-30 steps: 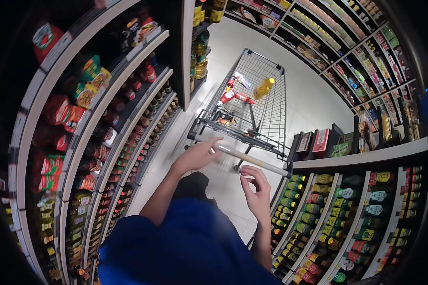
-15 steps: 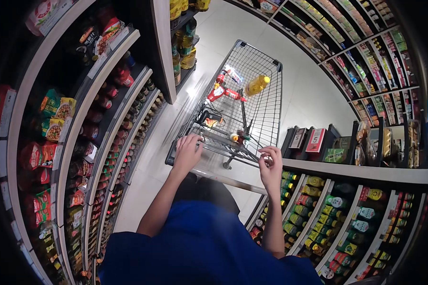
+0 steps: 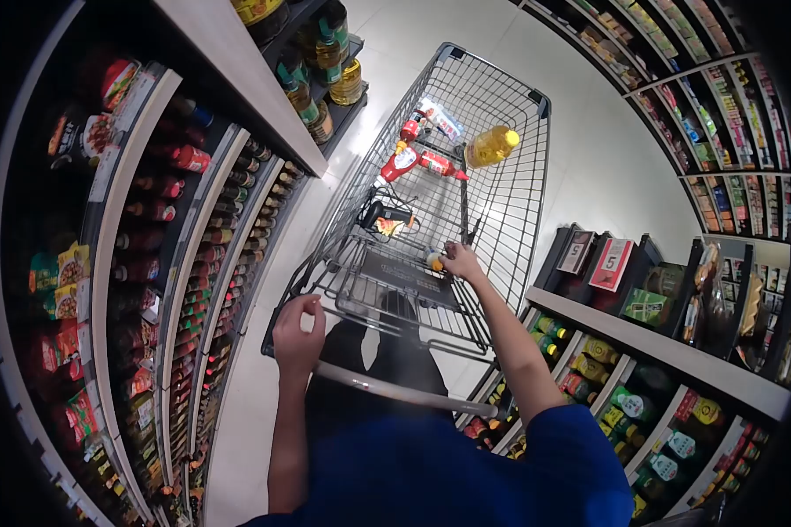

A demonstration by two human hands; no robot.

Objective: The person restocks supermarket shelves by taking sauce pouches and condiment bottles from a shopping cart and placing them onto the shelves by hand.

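Observation:
My right hand (image 3: 461,261) reaches into the near end of the wire shopping cart (image 3: 540,206). Its fingers are closed on a small bottle (image 3: 434,261) with a yellow-orange top; most of the bottle is hard to make out. Loosely curled above the left of the cart's handle (image 3: 395,392), my left hand (image 3: 299,334) holds nothing, with a gap between thumb and fingers. Farther up the basket lie a yellow oil bottle (image 3: 490,147), a red squeeze bottle (image 3: 400,164), another red bottle (image 3: 439,163) and a white-and-blue pack (image 3: 442,121).
A dark device with a cable (image 3: 385,216) sits in the cart's left side. Tall shelves of sauce bottles (image 3: 206,255) rise at left, and large oil bottles (image 3: 330,48) stand beyond. At right is a low shelf (image 3: 659,351) with price cards (image 3: 611,263).
My right hand has moved forward and down into the cart to the small bottle. My left hand has come off the cart and back, its fingers curling. The cart shows nearer and larger.

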